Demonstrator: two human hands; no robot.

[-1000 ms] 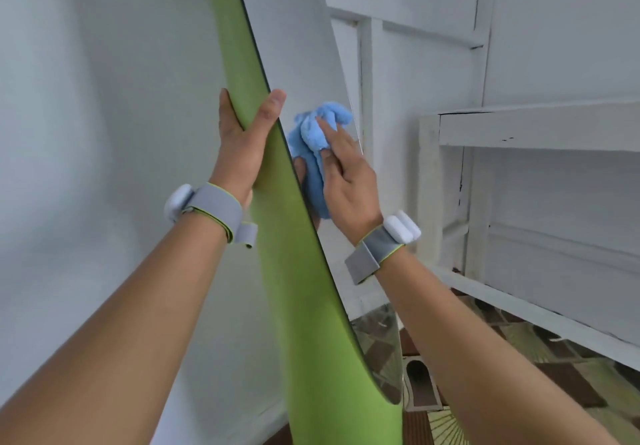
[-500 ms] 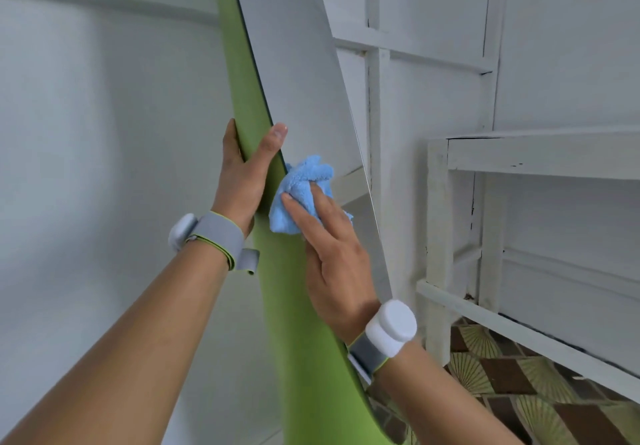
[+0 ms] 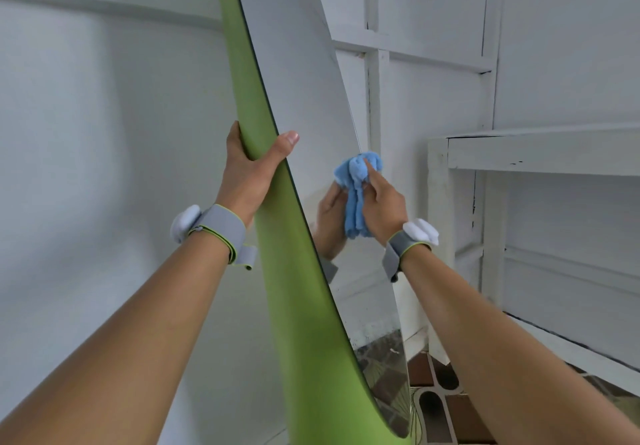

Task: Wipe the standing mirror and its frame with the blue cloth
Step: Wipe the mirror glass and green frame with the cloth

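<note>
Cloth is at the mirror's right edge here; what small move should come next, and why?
Probably drag the cloth down the glass toward the speckled patch near the bottom. The right hand presses the cloth at mid-height, the left hand steadies the green frame, and that lower patch looks dirty.

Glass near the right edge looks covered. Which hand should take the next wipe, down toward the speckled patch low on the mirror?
Right. The right hand already holds the blue cloth against the glass, above the speckled patch. The left hand grips the green frame, probably steadying it.
</note>
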